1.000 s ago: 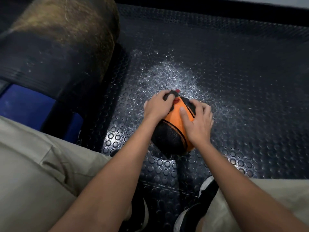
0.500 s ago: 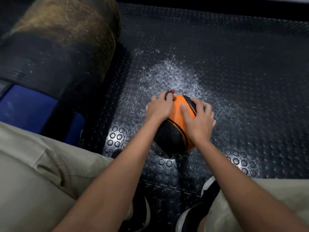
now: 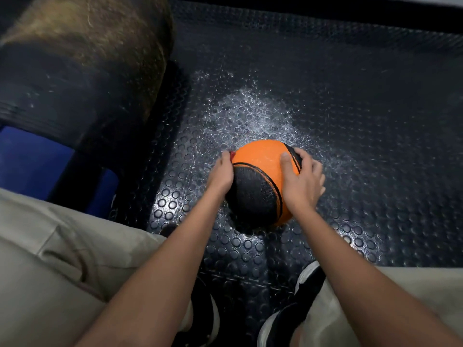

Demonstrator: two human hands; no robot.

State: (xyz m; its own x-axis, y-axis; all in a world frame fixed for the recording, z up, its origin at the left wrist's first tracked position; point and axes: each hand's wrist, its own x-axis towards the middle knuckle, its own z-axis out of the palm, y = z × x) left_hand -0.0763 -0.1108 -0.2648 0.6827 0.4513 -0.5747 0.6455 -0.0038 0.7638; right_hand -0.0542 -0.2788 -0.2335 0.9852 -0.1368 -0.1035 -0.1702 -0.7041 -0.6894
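An orange and black ball (image 3: 258, 166) rests on a dark studded rubber floor (image 3: 350, 121), between my two hands. My left hand (image 3: 221, 172) is at the ball's left side, fingers curled round a small red thing (image 3: 232, 154) that sticks out past them. My right hand (image 3: 302, 177) grips the ball's right side, thumb laid across the orange top and fingers wrapped over the far side. Most of the red thing is hidden by my left fingers.
A large dark, worn cylinder (image 3: 82, 61) lies at upper left with a blue surface (image 3: 32, 159) below it. My khaki-clad knees and black shoes (image 3: 298, 306) fill the bottom. The floor beyond the ball shines with a pale speckled patch (image 3: 253, 113).
My left hand slid from the ball's top down to its left side, uncovering the orange top. The ball looks rounder. My right hand kept its hold.
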